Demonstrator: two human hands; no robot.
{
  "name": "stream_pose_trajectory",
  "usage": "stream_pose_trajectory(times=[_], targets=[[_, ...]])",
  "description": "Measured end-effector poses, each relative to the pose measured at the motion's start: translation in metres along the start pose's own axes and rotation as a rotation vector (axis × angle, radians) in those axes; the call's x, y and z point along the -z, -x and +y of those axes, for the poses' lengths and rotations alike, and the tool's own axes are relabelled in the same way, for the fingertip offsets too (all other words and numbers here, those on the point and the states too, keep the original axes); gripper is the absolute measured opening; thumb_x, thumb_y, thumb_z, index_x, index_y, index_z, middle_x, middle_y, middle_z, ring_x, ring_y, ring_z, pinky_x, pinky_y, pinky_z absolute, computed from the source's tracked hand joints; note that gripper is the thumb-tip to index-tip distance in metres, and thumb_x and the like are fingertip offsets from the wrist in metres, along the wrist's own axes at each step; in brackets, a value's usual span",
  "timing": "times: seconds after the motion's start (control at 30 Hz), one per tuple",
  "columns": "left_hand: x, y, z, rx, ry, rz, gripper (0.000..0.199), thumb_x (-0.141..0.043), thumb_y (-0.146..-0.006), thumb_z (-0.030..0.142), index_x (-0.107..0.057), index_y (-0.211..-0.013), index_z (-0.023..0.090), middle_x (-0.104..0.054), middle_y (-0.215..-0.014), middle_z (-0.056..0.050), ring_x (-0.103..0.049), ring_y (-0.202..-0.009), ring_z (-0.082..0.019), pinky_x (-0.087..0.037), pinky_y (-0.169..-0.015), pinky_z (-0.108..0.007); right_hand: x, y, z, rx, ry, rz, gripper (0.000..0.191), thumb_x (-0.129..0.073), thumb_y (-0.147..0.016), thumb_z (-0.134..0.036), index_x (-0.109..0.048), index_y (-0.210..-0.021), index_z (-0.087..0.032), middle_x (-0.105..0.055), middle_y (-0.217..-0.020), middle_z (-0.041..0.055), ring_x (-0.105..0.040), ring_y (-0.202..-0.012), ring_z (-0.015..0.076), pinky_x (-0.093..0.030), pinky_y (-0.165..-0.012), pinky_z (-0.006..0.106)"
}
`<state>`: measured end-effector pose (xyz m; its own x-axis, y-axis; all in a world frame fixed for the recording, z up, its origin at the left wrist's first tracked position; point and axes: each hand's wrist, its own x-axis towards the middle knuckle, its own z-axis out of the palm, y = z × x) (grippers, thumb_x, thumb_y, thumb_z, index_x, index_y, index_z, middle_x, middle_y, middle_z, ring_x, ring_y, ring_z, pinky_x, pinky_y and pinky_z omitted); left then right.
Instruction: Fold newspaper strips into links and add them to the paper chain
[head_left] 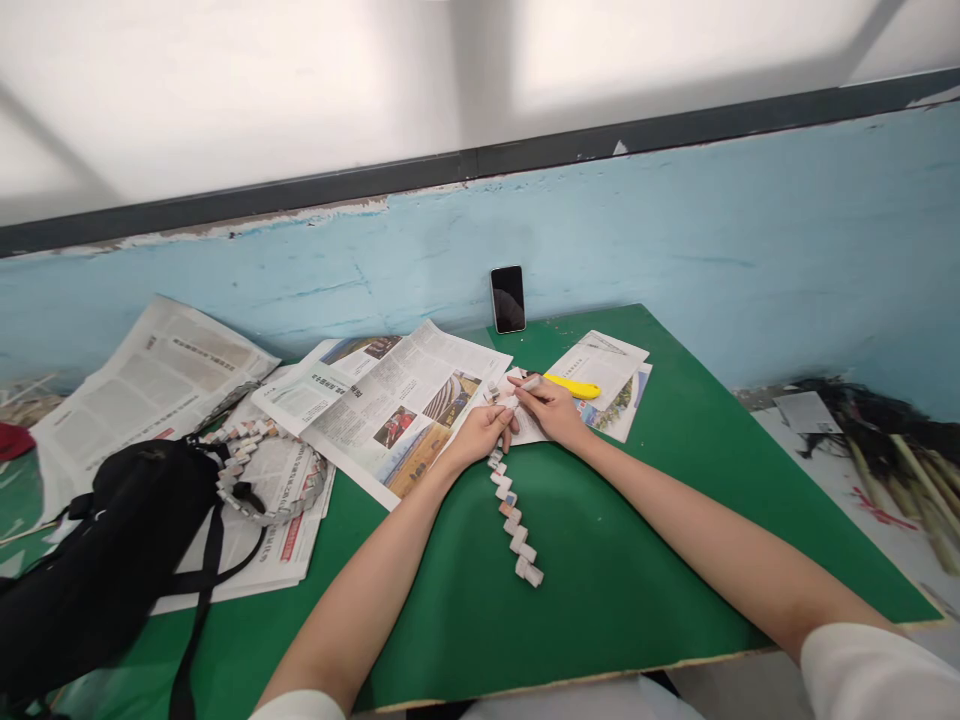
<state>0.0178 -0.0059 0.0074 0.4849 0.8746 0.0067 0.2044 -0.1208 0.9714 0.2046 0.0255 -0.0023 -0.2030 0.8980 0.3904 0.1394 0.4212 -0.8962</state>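
Observation:
A zigzag chain of folded paper (512, 515) trails down the green table from under my hands. My left hand (484, 432) is closed around its upper end, with the fingers curled. My right hand (551, 408) meets it from the right, fingertips pinched on a small folded paper strip (529, 383) at the chain's top. The exact join between strip and chain is hidden by my fingers. Just beyond my right hand lies a yellow-handled cutter (574, 386); part of it is covered. A spread newspaper (397, 400) reaches up to my left hand.
A phone (508, 300) leans against the blue wall at the table's back. Cut paper sheets (600, 365) lie right of the cutter. On the left are a black bag (142, 510), a woven paper loop (274, 515) and more newspapers (157, 380). The table's right edge slopes toward me.

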Motion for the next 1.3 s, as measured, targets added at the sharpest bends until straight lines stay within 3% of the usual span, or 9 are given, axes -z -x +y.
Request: stream_pose_trajectory(times=[0.07,0.13,0.3,0.53,0.73,1.03,1.17,1.3], targets=[[0.001,0.000,0.000,0.017,0.053,-0.009,0.055,-0.044,-0.095,0.066,-0.063,-0.081,0.016,-0.062,-0.049,-0.001,-0.050,-0.043,-0.011,-0.039,-0.055,-0.023,0.000,0.001,-0.002,0.060,0.041,-0.017,0.027,-0.058,-0.098,-0.037,-0.080,-0.104,-0.023,-0.074,-0.109,0.0073,-0.067,-0.106,0.0233,-0.051,-0.096,0.039],[0.002,0.000,0.001,0.029,0.119,-0.020,0.056,-0.047,-0.093,0.068,-0.063,-0.080,0.016,-0.061,-0.048,-0.001,-0.050,-0.042,-0.011,-0.039,-0.054,-0.024,0.000,0.002,-0.004,0.128,0.083,-0.045,0.033,-0.053,-0.099,-0.028,-0.073,-0.125,-0.026,-0.070,-0.119,0.0068,-0.066,-0.109,0.0212,-0.050,-0.100,0.038],[0.006,0.001,0.003,0.031,0.238,-0.056,0.056,-0.052,-0.092,0.065,-0.065,-0.078,0.013,-0.062,-0.050,-0.004,-0.052,-0.044,-0.011,-0.037,-0.054,-0.024,0.001,0.005,0.001,0.289,0.166,-0.159,0.052,-0.042,-0.096,-0.010,-0.064,-0.138,-0.031,-0.065,-0.132,0.0060,-0.062,-0.120,0.0197,-0.049,-0.105,0.038],[0.007,0.002,0.008,0.045,0.256,-0.121,0.052,-0.052,-0.093,0.058,-0.068,-0.082,0.010,-0.064,-0.052,-0.006,-0.052,-0.047,-0.012,-0.035,-0.055,-0.025,0.001,0.007,0.007,0.327,0.224,-0.238,0.057,-0.040,-0.096,-0.005,-0.061,-0.140,-0.033,-0.063,-0.134,0.0061,-0.062,-0.121,0.0196,-0.050,-0.105,0.037],[0.007,0.002,0.013,0.041,0.235,-0.099,0.042,-0.050,-0.093,0.047,-0.068,-0.080,0.011,-0.064,-0.053,-0.006,-0.054,-0.049,-0.014,-0.035,-0.053,-0.026,0.001,0.008,0.005,0.332,0.231,-0.260,0.056,-0.039,-0.097,-0.006,-0.059,-0.143,-0.032,-0.063,-0.135,0.0064,-0.062,-0.122,0.0195,-0.050,-0.106,0.037],[0.003,0.002,0.008,0.037,0.073,-0.095,0.049,-0.051,-0.094,0.061,-0.063,-0.083,0.015,-0.065,-0.055,-0.002,-0.050,-0.049,-0.011,-0.037,-0.054,-0.022,0.000,0.007,0.001,0.278,0.174,-0.230,0.051,-0.042,-0.097,-0.010,-0.063,-0.139,-0.028,-0.066,-0.130,0.0065,-0.062,-0.120,0.0203,-0.049,-0.106,0.037],[0.003,0.000,0.003,0.034,0.128,-0.069,0.050,-0.049,-0.094,0.063,-0.062,-0.085,0.015,-0.065,-0.054,-0.002,-0.050,-0.047,-0.010,-0.036,-0.053,-0.022,0.000,0.004,-0.003,0.115,0.091,-0.139,0.050,-0.047,-0.094,-0.016,-0.060,-0.142,-0.023,-0.070,-0.121,0.0080,-0.067,-0.096,0.0198,-0.055,-0.089,0.036],[0.005,0.000,0.003,0.052,0.146,-0.060,0.052,-0.049,-0.093,0.064,-0.063,-0.085,0.015,-0.064,-0.054,-0.002,-0.047,-0.043,-0.009,-0.032,-0.048,-0.022,0.002,0.002,-0.004,-0.055,-0.026,-0.132,0.039,-0.056,-0.092,-0.029,-0.070,-0.127,-0.017,-0.074,-0.106,0.0083,-0.064,-0.075,0.0177,-0.053,-0.071,0.031]])
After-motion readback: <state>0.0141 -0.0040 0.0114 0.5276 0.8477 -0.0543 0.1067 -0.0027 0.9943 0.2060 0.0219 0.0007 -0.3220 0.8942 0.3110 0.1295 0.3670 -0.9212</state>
